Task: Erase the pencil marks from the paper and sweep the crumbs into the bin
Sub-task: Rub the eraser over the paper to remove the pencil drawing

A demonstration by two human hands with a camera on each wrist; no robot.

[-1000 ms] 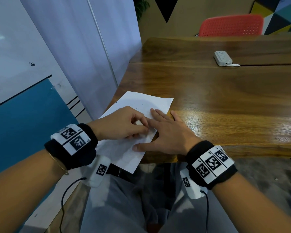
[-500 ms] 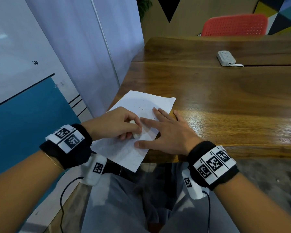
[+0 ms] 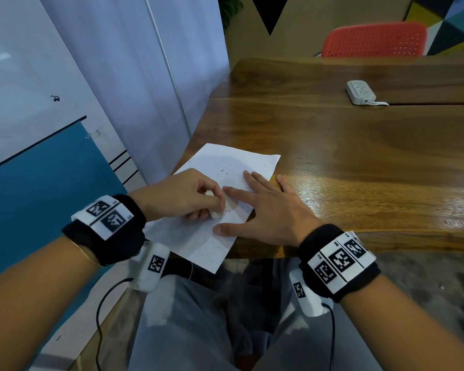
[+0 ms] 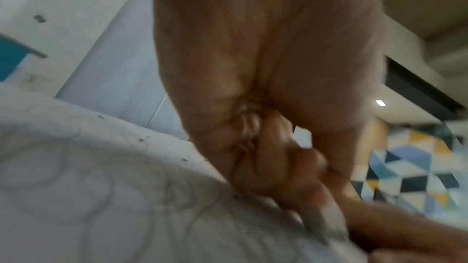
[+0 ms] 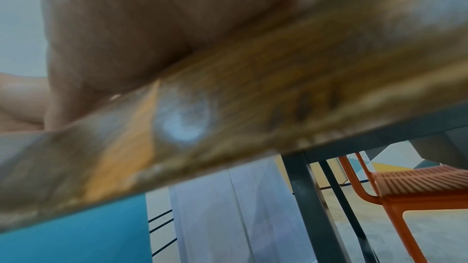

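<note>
A white sheet of paper [image 3: 220, 162] lies at the near left corner of the wooden table [image 3: 359, 156], its near end hanging over the edge. Faint looping pencil lines [image 4: 83, 177] cross it, and dark eraser crumbs [image 3: 225, 171] dot its far part. My left hand [image 3: 188, 196] grips a white eraser [image 3: 216, 214] and holds its end against the paper. My right hand [image 3: 260, 210] lies flat with spread fingers, pinning the sheet's right side. In the left wrist view my curled fingers [image 4: 273, 157] hide most of the eraser [image 4: 302, 137].
A white power strip [image 3: 359, 92] with its cord lies far back on the table. A red chair [image 3: 373, 40] stands behind the table. A white and blue wall panel [image 3: 51, 156] is close on the left. No bin is in view.
My left hand has drawn the eraser back toward me along the paper, from beside the right fingertips to nearer the right thumb. The right hand stays flat on the sheet.
</note>
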